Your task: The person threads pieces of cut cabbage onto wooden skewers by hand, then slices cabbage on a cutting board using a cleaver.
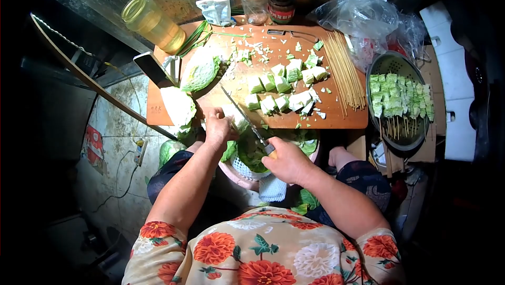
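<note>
My right hand (288, 160) is closed round the handle of a long narrow knife (243, 112), its blade slanting up and left over the board's front edge. At that edge my left hand (218, 126) has its fingers curled on a pale cabbage piece (238, 119), just left of the blade. Beside it lie a loose cabbage leaf (178, 107) and a cut cabbage half (200, 71). Two rows of cabbage chunks (282, 84) stand to the right on the wooden cutting board (336, 122). Below the hands, a pink basin (230, 175) holds green leaves.
Bamboo skewers (344, 72) lie along the board's right side. A metal colander (375, 68) holds skewered cabbage (400, 95). A jar of yellow liquid (153, 24), a phone (152, 68), a peeler-like tool (292, 34) and a clear plastic bag (357, 14) surround the work area.
</note>
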Available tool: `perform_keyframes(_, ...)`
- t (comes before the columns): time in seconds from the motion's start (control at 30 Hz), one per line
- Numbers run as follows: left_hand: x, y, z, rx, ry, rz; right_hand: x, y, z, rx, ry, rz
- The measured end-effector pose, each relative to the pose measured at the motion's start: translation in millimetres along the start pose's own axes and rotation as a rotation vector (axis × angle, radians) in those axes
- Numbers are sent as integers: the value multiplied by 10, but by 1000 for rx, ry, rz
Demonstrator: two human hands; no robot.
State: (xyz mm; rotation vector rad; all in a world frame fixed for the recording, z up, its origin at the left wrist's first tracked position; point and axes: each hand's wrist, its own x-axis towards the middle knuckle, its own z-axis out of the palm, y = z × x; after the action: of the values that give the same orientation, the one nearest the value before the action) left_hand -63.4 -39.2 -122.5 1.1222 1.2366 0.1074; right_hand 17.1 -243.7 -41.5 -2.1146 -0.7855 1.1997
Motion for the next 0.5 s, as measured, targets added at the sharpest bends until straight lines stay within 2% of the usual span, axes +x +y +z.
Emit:
perform_keyframes(0.17,8,-12,16,50,17,2,-35,51,65,21,33,-20)
perform_keyframes(0.33,41,-39,7,73,19,24,-42,-61,-29,-13,-82,53)
perform_keyframes(0.5,-2,16,23,87,29,19,24,-45,7,-44,-94,56)
